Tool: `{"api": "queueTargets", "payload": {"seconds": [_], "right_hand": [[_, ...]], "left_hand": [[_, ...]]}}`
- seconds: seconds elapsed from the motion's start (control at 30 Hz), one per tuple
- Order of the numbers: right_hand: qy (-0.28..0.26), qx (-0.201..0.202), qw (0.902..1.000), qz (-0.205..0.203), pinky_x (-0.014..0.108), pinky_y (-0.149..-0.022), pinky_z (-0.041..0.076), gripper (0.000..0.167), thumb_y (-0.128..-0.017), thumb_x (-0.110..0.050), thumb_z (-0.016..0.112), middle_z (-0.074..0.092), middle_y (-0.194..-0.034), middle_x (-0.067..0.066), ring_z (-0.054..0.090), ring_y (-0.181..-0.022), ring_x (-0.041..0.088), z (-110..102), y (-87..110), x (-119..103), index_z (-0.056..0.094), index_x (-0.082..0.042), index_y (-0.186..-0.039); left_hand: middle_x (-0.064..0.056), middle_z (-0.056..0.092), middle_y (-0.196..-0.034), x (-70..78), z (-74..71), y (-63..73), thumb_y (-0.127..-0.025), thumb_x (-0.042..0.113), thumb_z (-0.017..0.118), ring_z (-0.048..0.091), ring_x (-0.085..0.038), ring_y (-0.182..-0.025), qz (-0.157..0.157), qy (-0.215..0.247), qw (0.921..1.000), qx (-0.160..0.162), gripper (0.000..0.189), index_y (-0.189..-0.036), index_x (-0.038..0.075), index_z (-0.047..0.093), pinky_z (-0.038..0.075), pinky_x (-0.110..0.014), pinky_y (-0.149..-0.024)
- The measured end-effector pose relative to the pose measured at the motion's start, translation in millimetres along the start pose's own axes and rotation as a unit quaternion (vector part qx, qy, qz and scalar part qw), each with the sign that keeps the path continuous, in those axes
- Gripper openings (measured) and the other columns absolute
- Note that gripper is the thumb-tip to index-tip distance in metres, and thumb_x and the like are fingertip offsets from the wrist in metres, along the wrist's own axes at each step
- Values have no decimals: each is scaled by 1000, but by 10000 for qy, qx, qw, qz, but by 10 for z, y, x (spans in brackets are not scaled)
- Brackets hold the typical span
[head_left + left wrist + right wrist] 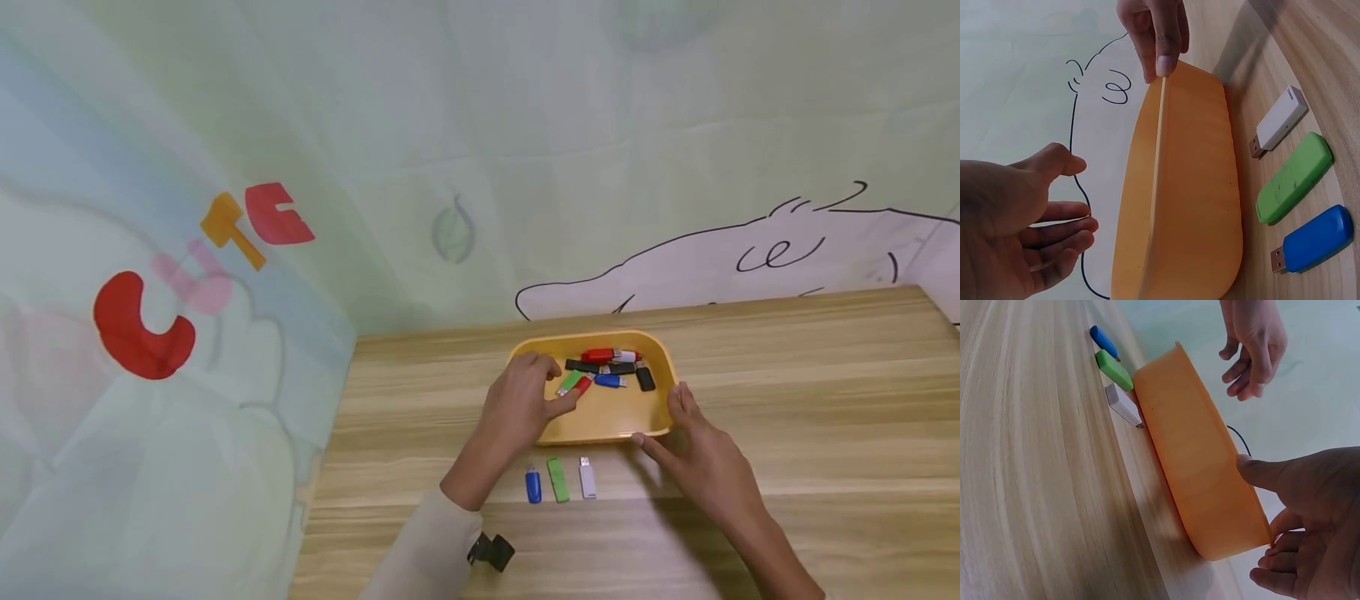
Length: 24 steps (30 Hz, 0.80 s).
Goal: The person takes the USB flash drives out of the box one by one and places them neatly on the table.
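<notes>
An orange plastic tray (600, 419) sits on the table with several USB flash drives inside: red, black, blue (609, 381), green (570, 382) and white ones. Over the tray's left end hovers my left hand (520, 403), its fingers loosely bent and nothing between them in the left wrist view. My right hand (711, 467) grips the near right corner of the tray, thumb on the near rim and fingers along the right side. In front of the tray lie a blue flash drive (1318, 239), a green one (1295, 178) and a white one (1280, 120), side by side.
The wood-grain table (825, 400) meets a pale printed curtain (600, 167) behind the tray. Another curtain side with coloured letters (142, 333) rises at the left. A black strap piece (491, 551) shows at my left sleeve.
</notes>
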State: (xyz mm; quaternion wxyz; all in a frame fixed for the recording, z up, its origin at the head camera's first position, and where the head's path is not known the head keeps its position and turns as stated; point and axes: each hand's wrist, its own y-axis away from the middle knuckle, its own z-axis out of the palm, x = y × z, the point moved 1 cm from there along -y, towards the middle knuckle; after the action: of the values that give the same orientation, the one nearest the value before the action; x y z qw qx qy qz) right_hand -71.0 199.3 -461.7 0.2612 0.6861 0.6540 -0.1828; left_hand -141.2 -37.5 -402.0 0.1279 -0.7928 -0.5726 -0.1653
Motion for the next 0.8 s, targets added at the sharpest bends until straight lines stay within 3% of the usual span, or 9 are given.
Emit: {"api": "queueTargets", "payload": {"seconds": [0.43, 0.8], "right_hand": [[-44, 104, 9999, -110, 72, -106, 43, 106, -96, -56, 73, 21, -172, 25, 40, -143, 61, -1, 29, 11, 17, -2, -167], [-28, 136, 9999, -87, 71, -111, 40, 105, -98, -64, 66, 19, -172, 27, 37, -145, 61, -5, 4, -13, 20, 3, -165]], "left_hand": [[-3, 71, -108, -57, 125, -164, -98, 41, 77, 59, -14, -93, -80, 33, 9994, -339, 35, -113, 10, 73, 52, -22, -74], [-2, 73, -107, -71, 211, -309, -98, 32, 78, 61, -15, -94, -48, 46, 9993, -377, 27, -113, 10, 74, 55, -25, -76]]}}
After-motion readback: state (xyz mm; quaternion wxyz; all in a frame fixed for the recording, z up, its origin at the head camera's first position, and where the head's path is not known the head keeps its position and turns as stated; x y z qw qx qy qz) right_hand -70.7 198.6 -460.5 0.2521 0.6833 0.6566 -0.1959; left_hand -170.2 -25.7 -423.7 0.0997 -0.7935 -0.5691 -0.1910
